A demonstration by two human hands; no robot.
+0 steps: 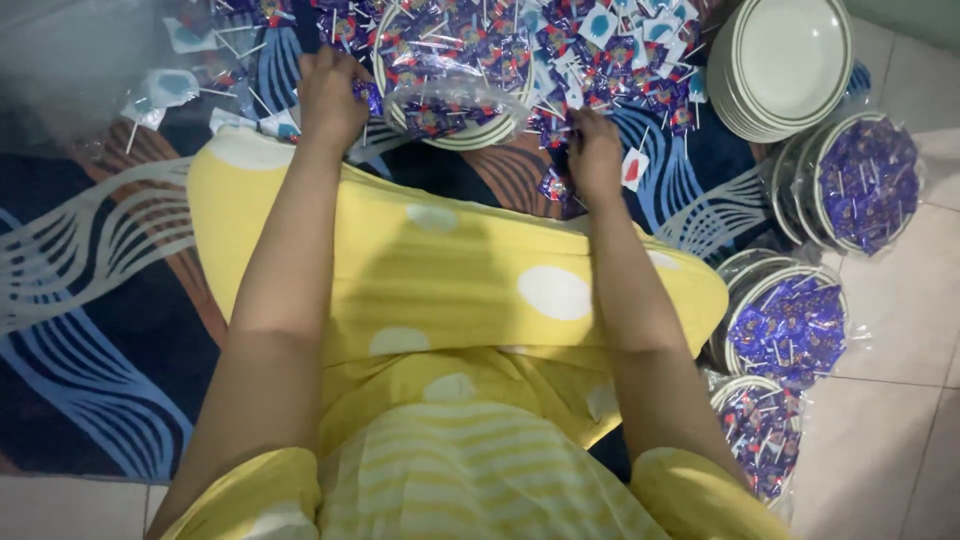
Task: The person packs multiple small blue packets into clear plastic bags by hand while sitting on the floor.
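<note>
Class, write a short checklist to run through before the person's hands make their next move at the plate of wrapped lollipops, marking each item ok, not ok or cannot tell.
1. Left hand at the rim of the white green-rimmed plate: ok.
2. Clear plastic wrap partly covering the purple-wrapped lollipops on it: ok.
3. Right hand on loose lollipops: ok.
4. Right hand's grip: cannot tell.
5. Stack of empty white plates nearby: ok.
6. Three wrapped filled plates set aside: ok.

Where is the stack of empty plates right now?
In the head view, the stack of empty plates sits at the top right, on the person's right side, just past the loose pile of wrapped lollipops and above a wrapped plate of lollipops.
</note>
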